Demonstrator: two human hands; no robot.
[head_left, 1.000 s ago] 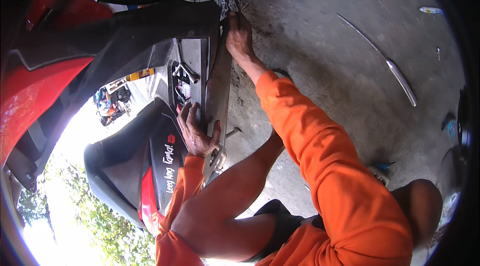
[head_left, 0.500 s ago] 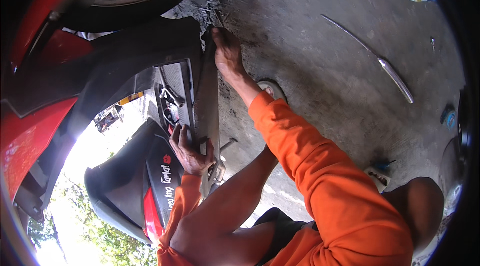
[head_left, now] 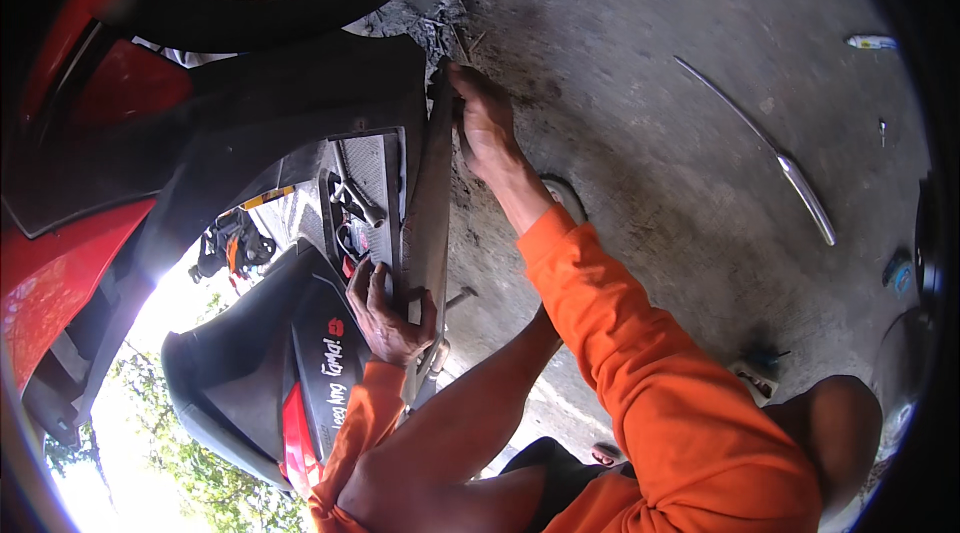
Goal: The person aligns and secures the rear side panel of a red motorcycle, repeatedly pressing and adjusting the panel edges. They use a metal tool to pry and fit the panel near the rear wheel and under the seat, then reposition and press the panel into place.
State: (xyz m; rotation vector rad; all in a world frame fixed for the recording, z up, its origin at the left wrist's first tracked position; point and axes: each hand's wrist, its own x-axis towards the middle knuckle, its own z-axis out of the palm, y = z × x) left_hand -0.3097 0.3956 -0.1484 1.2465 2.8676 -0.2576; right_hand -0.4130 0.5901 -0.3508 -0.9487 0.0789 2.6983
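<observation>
Dark side panel: just right of scooter footboard | left hand: fingers and thumb spread, near end | right hand: far end, cannot tell whether pinching | judged: light, springy, smooth plastic, may crack if twisted; best held both ends

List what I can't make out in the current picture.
All in the head view:
Left hand: palm hidden by the back of the hand.
Right hand: finger contact with the dark panel partly hidden by the hand itself.
Wheel: the rest cut off by the upper edge.
Small item on the floor: too small to identify.
</observation>
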